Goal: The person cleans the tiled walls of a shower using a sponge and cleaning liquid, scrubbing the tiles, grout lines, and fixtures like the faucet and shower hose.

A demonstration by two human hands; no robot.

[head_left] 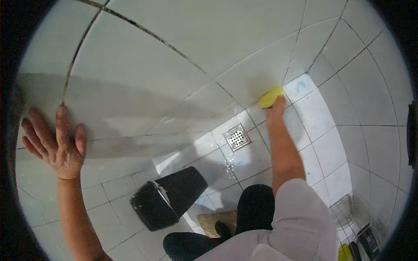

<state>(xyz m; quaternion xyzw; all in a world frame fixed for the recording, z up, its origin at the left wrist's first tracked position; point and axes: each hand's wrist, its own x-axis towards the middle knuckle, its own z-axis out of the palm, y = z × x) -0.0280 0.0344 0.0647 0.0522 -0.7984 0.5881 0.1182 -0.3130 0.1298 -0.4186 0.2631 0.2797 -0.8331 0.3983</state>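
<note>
1. Tiled wall (pixel 183 48) fills the upper half of the view, and the left hand (pixel 56 141) is laid flat against it, fingers (pixel 41 126) spread wide and pointing upward, nothing held in them.
2. Tiled floor (pixel 322 152) is seen below, wet and glistening around a square metal drain (pixel 237 137); pale blue smears are visible on the tiles near the corner.
3. Black waste bin (pixel 167 198) is seen tipped on its side on the floor, its open mouth turned toward the lower left, well apart from both hands.
4. Right hand (pixel 275 108) is stretched far forward to the seam where wall meets floor, and a yellow sponge (pixel 271 96) is pressed there under it. The sponge lies directly beyond the fingertips, its long axis slanting up to the right along the seam; this hand is on it, while the left hand is well apart from it.
5. Right fingers are largely hidden by the back of the hand and the sponge; whether they are curled round it or flat on top cannot be told.
6. Wire rack (pixel 348 213) at the lower right is cut off by the rim, and its contents are hard to make out.
</note>
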